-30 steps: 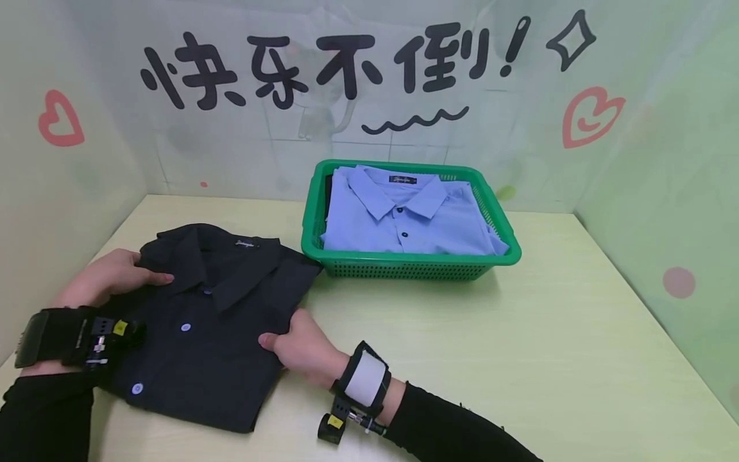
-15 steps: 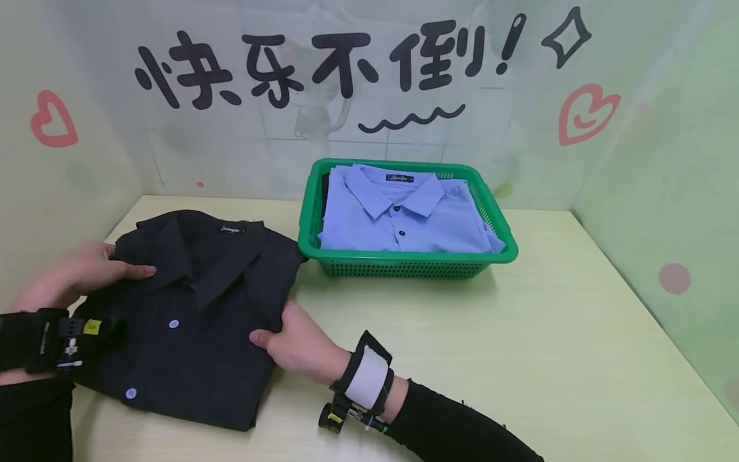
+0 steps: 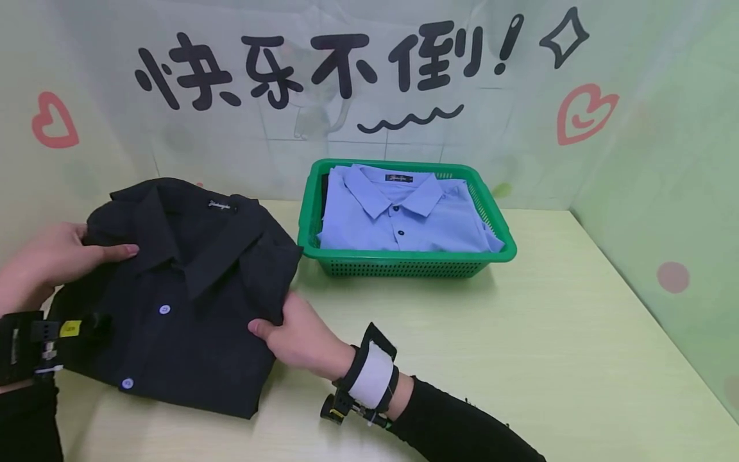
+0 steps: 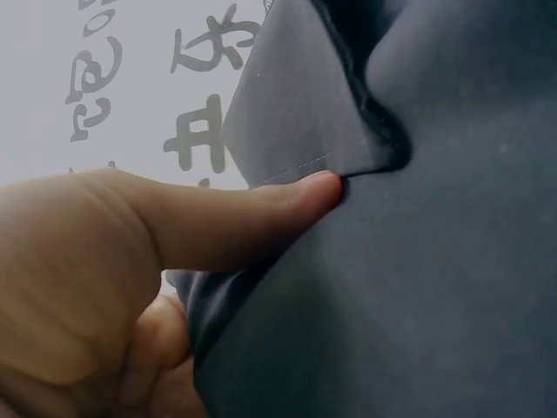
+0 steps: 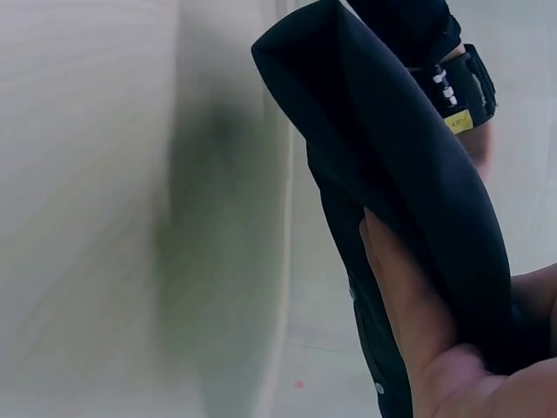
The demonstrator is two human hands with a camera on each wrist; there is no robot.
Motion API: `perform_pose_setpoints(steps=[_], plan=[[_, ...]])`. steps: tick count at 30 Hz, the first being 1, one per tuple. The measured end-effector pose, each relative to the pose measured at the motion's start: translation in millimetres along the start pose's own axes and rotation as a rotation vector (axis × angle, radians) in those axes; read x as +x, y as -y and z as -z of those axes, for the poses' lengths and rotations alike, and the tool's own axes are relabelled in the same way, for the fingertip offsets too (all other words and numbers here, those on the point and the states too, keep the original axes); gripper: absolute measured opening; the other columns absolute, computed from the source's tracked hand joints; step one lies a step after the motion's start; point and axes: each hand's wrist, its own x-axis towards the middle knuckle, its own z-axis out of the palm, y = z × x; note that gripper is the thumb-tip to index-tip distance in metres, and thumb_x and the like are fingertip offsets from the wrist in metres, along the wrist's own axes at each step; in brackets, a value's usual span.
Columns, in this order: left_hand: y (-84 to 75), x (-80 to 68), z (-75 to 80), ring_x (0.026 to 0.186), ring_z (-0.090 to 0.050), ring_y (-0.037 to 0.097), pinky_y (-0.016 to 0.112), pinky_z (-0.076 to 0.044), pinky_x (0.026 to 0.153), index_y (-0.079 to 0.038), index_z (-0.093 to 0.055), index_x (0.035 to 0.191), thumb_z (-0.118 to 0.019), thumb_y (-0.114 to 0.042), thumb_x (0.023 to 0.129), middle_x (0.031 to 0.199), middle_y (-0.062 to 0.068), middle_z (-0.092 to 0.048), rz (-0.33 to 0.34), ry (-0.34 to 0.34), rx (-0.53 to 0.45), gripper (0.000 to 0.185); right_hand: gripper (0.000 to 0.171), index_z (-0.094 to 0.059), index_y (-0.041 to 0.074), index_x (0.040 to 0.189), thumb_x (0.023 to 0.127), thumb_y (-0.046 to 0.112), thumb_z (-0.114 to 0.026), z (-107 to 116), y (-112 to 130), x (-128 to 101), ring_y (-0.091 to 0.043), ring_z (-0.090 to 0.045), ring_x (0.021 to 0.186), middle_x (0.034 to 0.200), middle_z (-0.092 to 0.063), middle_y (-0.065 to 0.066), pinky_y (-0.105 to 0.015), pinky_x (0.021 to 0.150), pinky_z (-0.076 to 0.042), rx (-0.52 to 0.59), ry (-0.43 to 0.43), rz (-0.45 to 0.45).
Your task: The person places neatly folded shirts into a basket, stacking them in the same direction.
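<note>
Your left hand (image 3: 49,260) pinches the folded black button-up shirt (image 3: 179,289) at its 9 o'clock edge, thumb on top by the collar, fingers beneath. Your right hand (image 3: 300,337) grips the shirt's 3 o'clock edge, thumb over the fabric. The shirt sits tilted over the pale yellow-green table (image 3: 519,359), at 9 o'clock from the green plastic basket (image 3: 404,260), which holds a folded light blue shirt (image 3: 404,215).
</note>
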Motion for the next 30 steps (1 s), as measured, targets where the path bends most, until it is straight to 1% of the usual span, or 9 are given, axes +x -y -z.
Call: perform_pose_setpoints(steps=[4,7,10,14,16,21,23,27,30], plan=[[-2.1,-2.4,-0.5,0.065,-0.064,0.031,0.046,-0.057,0.062,0.018,-0.043,0.114,-0.059,-0.052,0.094,0.082,0.020,-0.062,-0.012,-0.100,-0.017,0.075,0.043,-0.048,0.001,0.133,0.094,0.005,-0.066,3.8,5.2,-0.6,-0.006,-0.056,0.111,0.123,-0.057,-0.001,-0.021,0.098,-0.041,-0.041,-0.011,0.007],[-4.0,-3.1,-0.7,0.065,-0.064,0.032,0.046,-0.057,0.061,0.017,-0.045,0.113,-0.059,-0.054,0.093,0.081,0.021,-0.062,-0.018,-0.150,-0.036,0.075,0.043,-0.048,0.002,0.132,0.094,0.006,-0.066,9.2,10.7,-0.9,-0.006,-0.057,0.109,0.122,-0.057,0.000,-0.022,0.097,-0.042,-0.044,-0.019,-0.002],[-8.7,-4.0,-1.8,0.064,-0.062,0.029,0.040,-0.055,0.057,0.013,-0.050,0.107,-0.060,-0.055,0.092,0.077,0.016,-0.062,-0.032,-0.214,-0.043,0.071,0.042,-0.048,0.002,0.131,0.094,0.007,-0.067,16.0,17.3,-1.3,-0.008,-0.058,0.108,0.120,-0.058,-0.001,-0.022,0.096,-0.043,-0.043,-0.036,-0.016],[-23.3,-9.8,-5.0,0.063,-0.059,0.027,0.030,-0.048,0.050,0.008,-0.050,0.100,-0.060,-0.057,0.091,0.074,0.012,-0.060,-0.029,-0.301,-0.046,0.067,0.044,-0.046,0.002,0.133,0.094,0.006,-0.067,28.2,26.2,-1.3,-0.010,-0.057,0.110,0.122,-0.056,-0.001,-0.023,0.096,-0.044,-0.030,-0.050,-0.009],[-34.9,-16.5,-5.9,0.063,-0.060,0.026,0.030,-0.049,0.050,0.009,-0.049,0.102,-0.060,-0.055,0.091,0.077,0.014,-0.060,-0.029,-0.301,-0.086,0.066,0.048,-0.045,0.003,0.135,0.093,0.005,-0.067,36.8,29.8,-0.2,-0.011,-0.056,0.113,0.125,-0.055,-0.001,-0.024,0.097,-0.043,-0.025,-0.052,-0.004],[-58.3,-26.6,-11.5,0.057,-0.058,0.015,0.026,-0.048,0.050,0.008,-0.050,0.100,-0.060,-0.054,0.092,0.073,0.008,-0.060,-0.041,-0.319,-0.119,0.063,0.057,-0.041,0.007,0.142,0.092,0.005,-0.069,61.9,37.2,2.9,-0.012,-0.053,0.118,0.130,-0.053,0.001,-0.029,0.101,-0.041,-0.013,-0.041,-0.034],[-62.0,-27.5,-13.3,0.057,-0.057,0.013,0.026,-0.048,0.051,0.006,-0.051,0.098,-0.061,-0.055,0.091,0.070,0.004,-0.059,-0.045,-0.325,-0.140,0.063,0.060,-0.038,0.009,0.144,0.092,0.005,-0.068,69.9,39.5,3.4,-0.013,-0.051,0.120,0.132,-0.051,0.001,-0.031,0.103,-0.039,0.010,-0.027,-0.043],[-65.2,-29.4,-17.0,0.059,-0.059,0.009,0.025,-0.049,0.053,0.004,-0.053,0.103,-0.064,-0.057,0.088,0.070,-0.001,-0.061,-0.054,-0.328,-0.207,0.064,0.067,-0.031,0.012,0.149,0.092,0.004,-0.067,80.8,43.3,3.8,-0.014,-0.046,0.125,0.138,-0.045,0.001,-0.034,0.106,-0.036,0.021,-0.007,-0.058],[-68.3,-30.0,-20.1,0.061,-0.059,0.008,0.025,-0.050,0.054,0.004,-0.054,0.107,-0.064,-0.059,0.087,0.071,-0.004,-0.062,-0.065,-0.339,-0.221,0.066,0.075,-0.024,0.016,0.152,0.092,0.003,-0.067,88.1,46.1,3.8,-0.015,-0.042,0.128,0.143,-0.039,0.002,-0.035,0.108,-0.033,0.022,-0.006,-0.067]])
